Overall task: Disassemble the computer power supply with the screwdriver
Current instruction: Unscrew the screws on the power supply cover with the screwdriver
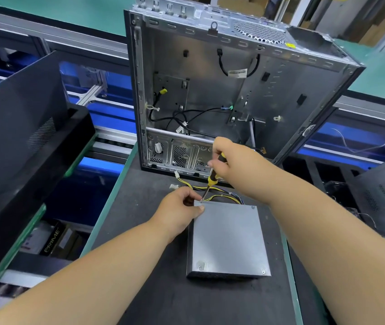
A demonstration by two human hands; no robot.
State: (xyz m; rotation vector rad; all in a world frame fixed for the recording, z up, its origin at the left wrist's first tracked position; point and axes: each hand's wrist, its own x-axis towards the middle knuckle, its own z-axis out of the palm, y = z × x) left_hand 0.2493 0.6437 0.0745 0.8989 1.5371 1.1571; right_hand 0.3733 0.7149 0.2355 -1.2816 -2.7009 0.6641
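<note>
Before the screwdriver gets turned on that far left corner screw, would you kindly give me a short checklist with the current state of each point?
1. Screwdriver tip on the far left corner of the power supply: ok.
2. Tip seated in the screw head: cannot tell, too small to see.
3. Right hand has a grip on the black and yellow handle: ok.
4. Left hand steadies the casing at that same corner: ok, though its fingers sit close to the tip.
5. Power supply lies flat on the black mat: ok.
6. Yellow and black cable bundle kept away from the shaft: not ok, the wires run right behind it.
</note>
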